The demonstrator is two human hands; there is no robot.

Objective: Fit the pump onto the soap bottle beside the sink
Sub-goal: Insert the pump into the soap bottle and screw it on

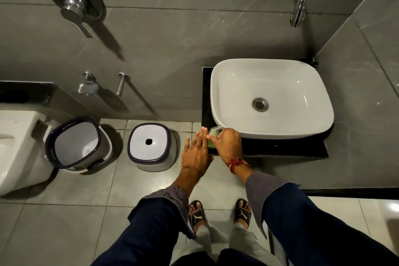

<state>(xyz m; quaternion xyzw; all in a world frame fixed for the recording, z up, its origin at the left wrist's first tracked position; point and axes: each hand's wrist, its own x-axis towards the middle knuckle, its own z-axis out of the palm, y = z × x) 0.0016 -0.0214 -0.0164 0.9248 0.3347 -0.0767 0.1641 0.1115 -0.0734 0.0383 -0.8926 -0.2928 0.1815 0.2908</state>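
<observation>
We look straight down on the sink (pixel 272 97), which sits on a dark counter (pixel 285 147). The soap bottle (pixel 211 143), green at its visible side, stands on the counter's front left corner, just beside the sink rim. Most of it is hidden under our hands.

Right hand (pixel 228 143): curled over the top of the bottle, fingers closed around the pump (pixel 216 130), whose pale, clear head shows just past the knuckles. Grip looks firm; we judge this hand is seating or turning the pump.

Left hand (pixel 197 151): flat, fingers straight and together, holding nothing. It lies against or very near the bottle's left side; we cannot tell whether it touches.

Progress, as a judgement: the pump is already at the bottle's mouth, so pick-up and alignment look done. Whether the collar is threaded tight is hidden by the right hand. Remaining: finish tightening if needed, then let go.
</observation>
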